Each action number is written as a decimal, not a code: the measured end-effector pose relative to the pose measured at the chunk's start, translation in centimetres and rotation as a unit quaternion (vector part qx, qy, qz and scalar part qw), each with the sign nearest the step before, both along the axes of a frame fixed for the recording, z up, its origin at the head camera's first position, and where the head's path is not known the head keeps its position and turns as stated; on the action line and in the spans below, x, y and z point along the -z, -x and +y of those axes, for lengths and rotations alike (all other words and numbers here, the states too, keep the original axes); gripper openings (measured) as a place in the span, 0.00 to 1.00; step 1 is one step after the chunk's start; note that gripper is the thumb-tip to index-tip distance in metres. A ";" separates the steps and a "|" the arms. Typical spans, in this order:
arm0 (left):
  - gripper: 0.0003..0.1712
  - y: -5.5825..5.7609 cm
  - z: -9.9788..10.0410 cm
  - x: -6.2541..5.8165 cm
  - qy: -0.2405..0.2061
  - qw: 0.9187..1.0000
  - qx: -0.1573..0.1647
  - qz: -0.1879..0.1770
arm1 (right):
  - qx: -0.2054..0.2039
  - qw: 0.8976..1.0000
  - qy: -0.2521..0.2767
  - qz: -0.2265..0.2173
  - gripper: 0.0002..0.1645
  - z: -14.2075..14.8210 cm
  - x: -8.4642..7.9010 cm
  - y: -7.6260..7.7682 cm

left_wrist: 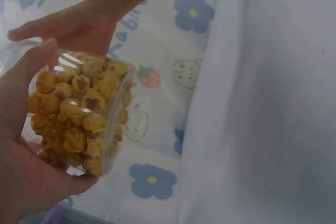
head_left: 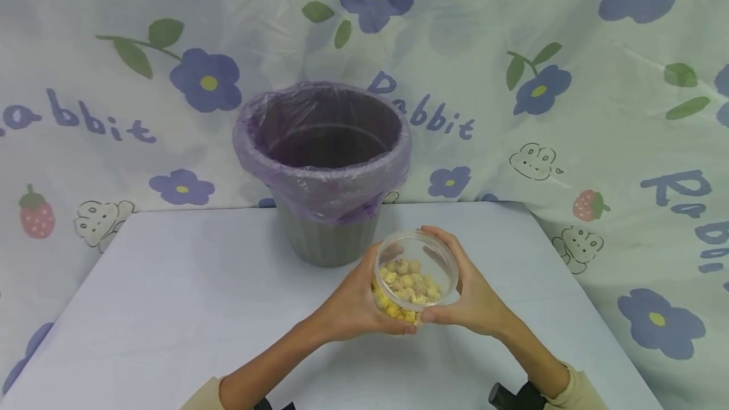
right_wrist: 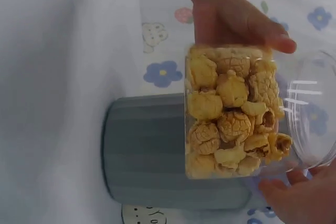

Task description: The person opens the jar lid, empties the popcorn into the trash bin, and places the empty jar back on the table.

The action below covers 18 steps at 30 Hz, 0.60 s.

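Note:
Both hands hold a clear plastic jar [head_left: 407, 286] of popcorn over the table, its round top facing up toward the head camera. Golden popcorn [left_wrist: 76, 111] fills the jar's lower part; above it the clear wall is bare. My left hand [head_left: 355, 305] grips the jar's left side, fingers behind and thumb across the front. On the right, my right hand [head_left: 475, 299] holds it near the clear rim [right_wrist: 299, 108], thumb in front and fingers at the far side. In the right wrist view, my right fingertips [right_wrist: 278, 190] show close to the rim.
A grey bin [head_left: 330, 239] lined with a purple plastic bag [head_left: 319, 192] stands behind the jar, to its left. A white cloth [head_left: 188, 296] covers the table. Behind it and at the sides hangs a curtain [head_left: 598, 144] printed with flowers and rabbits.

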<state>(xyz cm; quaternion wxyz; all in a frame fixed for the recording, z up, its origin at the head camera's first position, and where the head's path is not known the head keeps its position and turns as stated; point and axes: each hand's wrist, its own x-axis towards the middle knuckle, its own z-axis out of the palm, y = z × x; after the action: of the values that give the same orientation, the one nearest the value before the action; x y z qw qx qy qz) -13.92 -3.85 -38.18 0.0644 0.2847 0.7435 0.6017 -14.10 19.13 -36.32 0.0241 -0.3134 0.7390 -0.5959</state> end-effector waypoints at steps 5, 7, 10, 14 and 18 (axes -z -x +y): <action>0.70 0.0 0.0 0.0 0.005 1.000 -0.016 0.005 | 0.030 0.999 -0.005 0.018 0.68 -0.3 0.2 -0.3; 0.69 0.0 0.0 0.0 0.006 1.000 -0.025 0.005 | 0.057 0.998 -0.013 0.019 0.68 -0.6 0.2 -0.5; 0.68 0.0 0.1 0.0 0.005 1.000 -0.025 0.002 | 0.072 0.997 -0.022 0.011 0.67 -0.8 0.2 -0.6; 0.69 0.0 0.0 -0.1 0.001 1.000 -0.013 -0.001 | 0.021 1.000 -0.007 -0.006 0.64 -0.3 -0.1 -0.4; 0.69 0.0 0.0 -0.1 0.002 1.000 -0.003 0.003 | -0.011 1.000 0.004 -0.011 0.66 0.1 -0.2 -0.2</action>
<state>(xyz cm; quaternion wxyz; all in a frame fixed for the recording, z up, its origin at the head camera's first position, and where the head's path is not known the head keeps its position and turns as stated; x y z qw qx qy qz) -13.94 -3.88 -38.08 0.0607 0.2838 0.7455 0.6000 -13.91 19.21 -36.08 0.0376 -0.3150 0.7326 -0.6022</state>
